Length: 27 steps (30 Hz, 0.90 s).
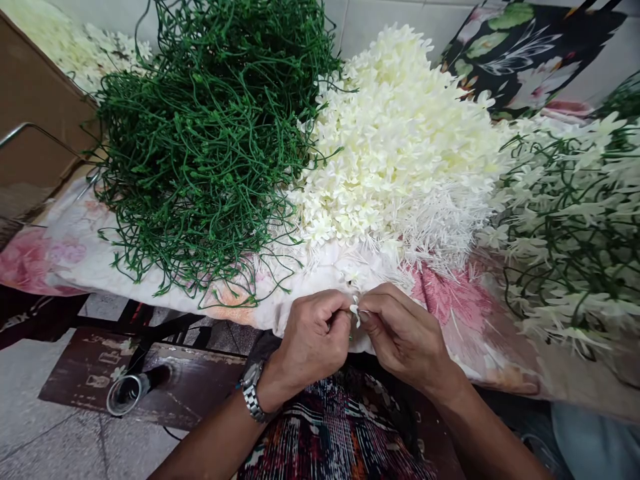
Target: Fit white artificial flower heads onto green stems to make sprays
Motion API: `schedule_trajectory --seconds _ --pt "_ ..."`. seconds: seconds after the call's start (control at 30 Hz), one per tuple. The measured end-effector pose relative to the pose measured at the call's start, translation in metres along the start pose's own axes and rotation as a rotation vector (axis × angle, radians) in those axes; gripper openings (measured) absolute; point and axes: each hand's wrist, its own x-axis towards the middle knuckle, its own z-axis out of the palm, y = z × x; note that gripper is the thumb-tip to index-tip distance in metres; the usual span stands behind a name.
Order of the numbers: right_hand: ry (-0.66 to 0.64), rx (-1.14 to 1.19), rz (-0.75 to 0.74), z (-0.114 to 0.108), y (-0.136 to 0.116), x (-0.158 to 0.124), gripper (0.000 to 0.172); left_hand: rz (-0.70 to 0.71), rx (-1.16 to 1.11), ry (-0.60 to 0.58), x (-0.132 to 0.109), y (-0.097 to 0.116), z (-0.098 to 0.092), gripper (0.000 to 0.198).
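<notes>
Tangled green stems (210, 147), heaped cream blossoms (400, 133) and one small white flower (355, 311) between two hands.
I record the stems at 11 o'clock from the hands, thin and fork-tipped; the blossoms at 12, loosely piled. Left hand (320, 333): curled closed, its grip hidden from my camera. Right hand (406, 333): thumb and forefinger pinched on the flower. Tumbler (142, 387) at 8 o'clock, contents not legible to me. The flower, partly covered, sits at the fingertips, on the left hand's 2 o'clock side.

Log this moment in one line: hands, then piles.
right hand: pinching small white flower | left hand: closed beside it | beyond: green stem pile, cream blossom pile | far right: flowered sprays
</notes>
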Motion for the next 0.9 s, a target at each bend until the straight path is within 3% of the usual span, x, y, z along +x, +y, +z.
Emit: schedule_trajectory --seconds 0.2,0.33,0.47,0.63,0.9 --pt "0.024 0.039 0.035 -0.003 0.0 0.003 0.011 -0.154 -0.224 -0.017 -0.001 0.0 -0.003 0.015" --pt "0.101 0.033 0.116 -0.008 -0.003 0.001 0.017 -0.269 -0.444 0.085 -0.003 0.001 -0.005 0.006" --pt "0.132 0.111 0.176 -0.01 -0.007 -0.003 0.02 -0.236 -0.508 0.139 -0.006 0.006 -0.006 0.006" --pt "0.114 0.184 0.201 -0.01 -0.014 0.001 0.016 -0.179 -0.41 0.166 -0.009 0.008 -0.005 0.01" --pt "0.092 0.098 0.123 -0.012 -0.017 0.01 0.006 -0.108 -0.286 0.162 -0.013 0.003 0.0 0.011"
